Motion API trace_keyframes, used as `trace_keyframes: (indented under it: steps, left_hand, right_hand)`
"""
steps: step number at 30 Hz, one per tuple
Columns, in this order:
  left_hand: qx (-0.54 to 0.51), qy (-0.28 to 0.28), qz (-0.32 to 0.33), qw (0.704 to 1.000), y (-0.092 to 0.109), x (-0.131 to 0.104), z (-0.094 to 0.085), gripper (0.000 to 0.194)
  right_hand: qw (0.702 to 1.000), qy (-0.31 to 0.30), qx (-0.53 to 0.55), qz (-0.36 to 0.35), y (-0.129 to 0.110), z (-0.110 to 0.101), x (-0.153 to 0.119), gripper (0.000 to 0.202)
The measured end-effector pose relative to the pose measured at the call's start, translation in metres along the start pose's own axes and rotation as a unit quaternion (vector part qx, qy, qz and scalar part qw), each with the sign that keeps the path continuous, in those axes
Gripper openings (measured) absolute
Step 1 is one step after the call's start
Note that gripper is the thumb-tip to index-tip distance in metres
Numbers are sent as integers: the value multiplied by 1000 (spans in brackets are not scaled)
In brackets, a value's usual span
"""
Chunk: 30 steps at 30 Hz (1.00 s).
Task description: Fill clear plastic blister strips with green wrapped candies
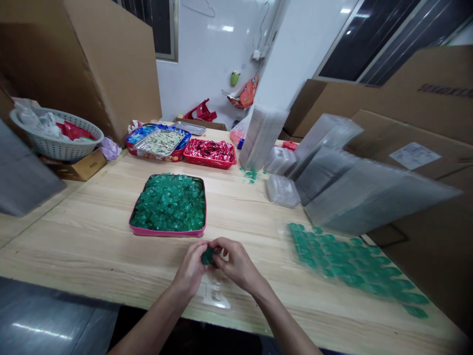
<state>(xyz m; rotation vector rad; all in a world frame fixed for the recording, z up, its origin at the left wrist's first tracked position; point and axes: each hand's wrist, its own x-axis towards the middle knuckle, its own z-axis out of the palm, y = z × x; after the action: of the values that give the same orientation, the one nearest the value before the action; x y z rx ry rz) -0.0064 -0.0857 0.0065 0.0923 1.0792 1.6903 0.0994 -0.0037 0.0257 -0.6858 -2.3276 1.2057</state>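
Note:
Between my hands, over the front of the table, is a small dark green translucent piece point(208, 256). My left hand point(192, 266) grips it from the left with fingers curled around. From the other side, my right hand point(232, 260) pinches it with thumb and fingertips. Beneath them a clear plastic tray point(218, 299) lies on the table, partly hidden by my hands. Just beyond, a pink-rimmed square tin point(168, 232) is heaped with green translucent pieces point(172, 202). The exact shape of the held piece is hard to make out.
To the right lie clear trays filled with green pieces point(343, 261), near leaning stacks of clear plastic trays point(332, 182). Behind the tin stand a red basket of shiny red packets point(210, 153) and a metal tray of small pieces point(160, 142). A perforated bowl point(62, 148) sits at left.

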Motion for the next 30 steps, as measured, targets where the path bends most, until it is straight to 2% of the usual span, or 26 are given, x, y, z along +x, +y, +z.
trace_keyframes:
  steps: [5, 9, 14, 18, 21, 23, 27, 30]
  left_hand:
    - [33, -43, -7, 998, 4, -9, -2, 24]
    - [76, -68, 3, 995, 4, -13, -4, 24]
    - [118, -62, 47, 990, 0, -11, -6, 20]
    - [114, -55, 57, 990, -1, -10, -6, 26]
    - [87, -69, 24, 994, -1, -11, -5, 30]
    - [57, -76, 0, 996, -1, -10, -4, 30]
    - [-43, -47, -87, 994, -6, -6, -4, 28]
    - [-63, -30, -122, 990, -8, -5, -7, 25]
  right_hand:
    - [991, 6, 123, 48, 8, -2, -7, 10]
    - [981, 3, 183, 68, 13, -1, -12, 11]
    - [984, 40, 158, 76, 12, 3, -17, 10]
    - [986, 50, 155, 26, 12, 4, -21, 15]
    - [989, 41, 143, -3, 11, 5, -26, 15]
    - [992, 66, 107, -22, 10, 8, -28, 13]
    - [985, 143, 39, -83, 7, 15, -33, 11]
    - [983, 137, 17, -120, 8, 17, -35, 13]
